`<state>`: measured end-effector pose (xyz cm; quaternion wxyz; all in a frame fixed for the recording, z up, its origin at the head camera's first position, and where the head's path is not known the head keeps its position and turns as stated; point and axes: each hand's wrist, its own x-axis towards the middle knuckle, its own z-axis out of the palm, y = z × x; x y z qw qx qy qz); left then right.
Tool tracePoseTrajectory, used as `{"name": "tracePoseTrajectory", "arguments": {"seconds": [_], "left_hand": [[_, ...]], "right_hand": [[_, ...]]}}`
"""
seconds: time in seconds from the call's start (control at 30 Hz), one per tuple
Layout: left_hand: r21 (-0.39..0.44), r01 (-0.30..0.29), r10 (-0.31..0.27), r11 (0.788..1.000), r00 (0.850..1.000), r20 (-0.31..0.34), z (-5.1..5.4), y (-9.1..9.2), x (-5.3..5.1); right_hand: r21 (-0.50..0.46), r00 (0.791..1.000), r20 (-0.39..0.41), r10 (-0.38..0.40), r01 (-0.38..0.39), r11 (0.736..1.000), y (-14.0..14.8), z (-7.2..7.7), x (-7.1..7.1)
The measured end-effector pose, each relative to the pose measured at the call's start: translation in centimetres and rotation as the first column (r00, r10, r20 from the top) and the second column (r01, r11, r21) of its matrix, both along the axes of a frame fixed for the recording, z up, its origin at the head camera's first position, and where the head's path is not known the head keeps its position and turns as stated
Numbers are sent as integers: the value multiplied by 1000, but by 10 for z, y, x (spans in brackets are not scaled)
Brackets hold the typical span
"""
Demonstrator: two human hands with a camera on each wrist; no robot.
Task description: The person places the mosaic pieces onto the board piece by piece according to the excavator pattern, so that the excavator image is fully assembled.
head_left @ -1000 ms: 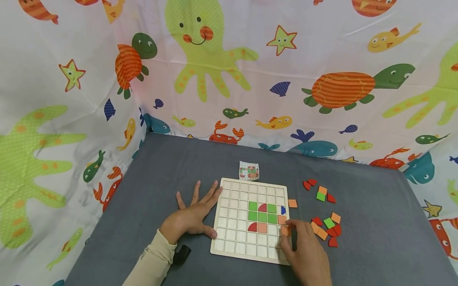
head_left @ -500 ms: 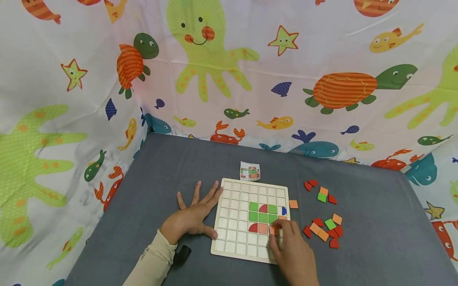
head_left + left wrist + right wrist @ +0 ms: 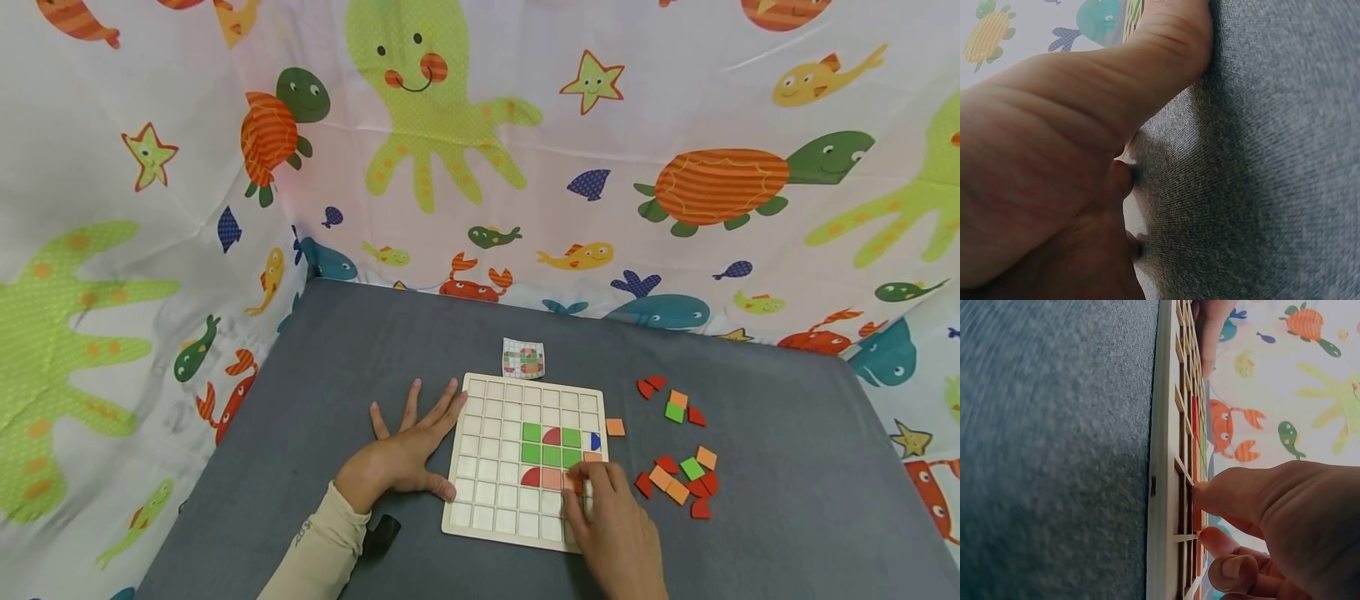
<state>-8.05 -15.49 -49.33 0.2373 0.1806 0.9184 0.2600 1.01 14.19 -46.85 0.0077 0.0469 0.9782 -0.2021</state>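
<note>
A wooden grid board lies on the grey cloth, with green squares, red quarter pieces, an orange square and a blue piece in its cells. My left hand is spread flat, thumb and a fingertip at the board's left edge. With thumb and fingertips my right hand pinches an orange square, mostly covered by the fingers, at a cell right of the other orange one. In the right wrist view the fingertips of my right hand meet at that reddish-orange piece.
A small pattern card lies behind the board. One orange square rests by the board's right edge. Loose red, green and orange pieces are scattered farther right. A printed sea-animal curtain stands behind the cloth.
My right hand has moved left across the board with the orange square, then stayed at nearly the same spot. The left hand has not moved.
</note>
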Motion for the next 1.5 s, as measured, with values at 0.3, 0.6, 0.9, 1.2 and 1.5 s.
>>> {"name": "tracePoseTrajectory", "arguments": {"seconds": [0.3, 0.6, 0.9, 1.2, 1.5], "left_hand": [[-11, 13, -13, 1000, 1000, 20, 8, 0, 1], [-17, 6, -5, 1000, 1000, 13, 9, 1, 1], [-43, 11, -11, 999, 1000, 5, 26, 3, 6], [-11, 24, -24, 1000, 999, 26, 27, 2, 6], [-9, 18, -18, 1000, 999, 29, 19, 1, 3]], "right_hand": [[1, 1000, 2, 4, -4, 1000, 1, 0, 0], [-24, 1000, -3, 12, -12, 1000, 3, 1, 0], [-19, 999, -29, 26, -27, 999, 3, 2, 1], [-23, 996, -32, -88, 87, 996, 31, 9, 3], [39, 975, 3, -221, 221, 975, 68, 4, 3]]}}
